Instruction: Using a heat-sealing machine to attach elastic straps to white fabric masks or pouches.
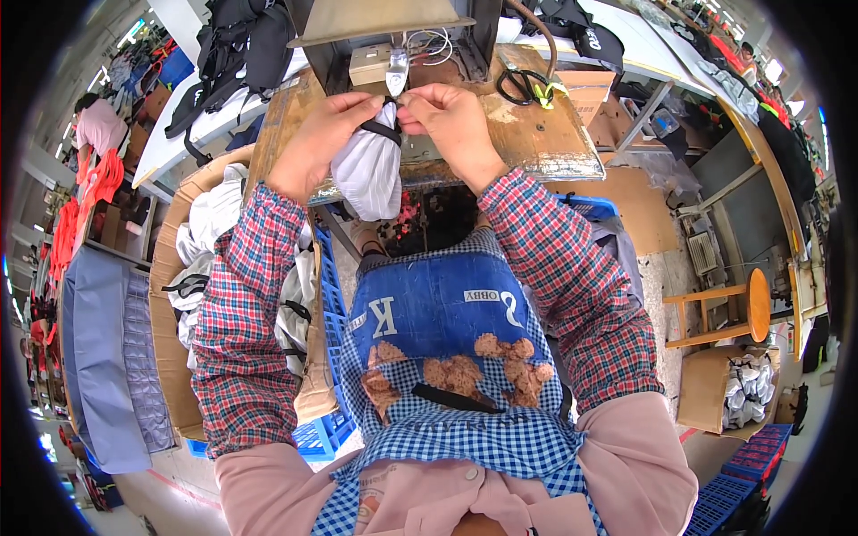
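Both my hands are raised to the metal tip (397, 73) of a bench machine (384, 27). Between them hangs a pale grey-white fabric piece (371, 170) with a black strap (382, 131) across its upper part. My left hand (323, 138) is closed, thumb and fingers pinching the top of the fabric piece by its black edge. Thumb and fingers of my right hand (451, 132) are pressed together just right of the tip; whatever they pinch is too small to make out. A short black strip (456, 398) lies on my apron.
Black-handled scissors (517, 87) lie on the worn wooden bench (559, 143), right of the machine. A cardboard box (174, 357) of similar fabric pieces stands at my left beside a blue crate (331, 313). To the right are a wooden stool (758, 304) and another filled carton (706, 389).
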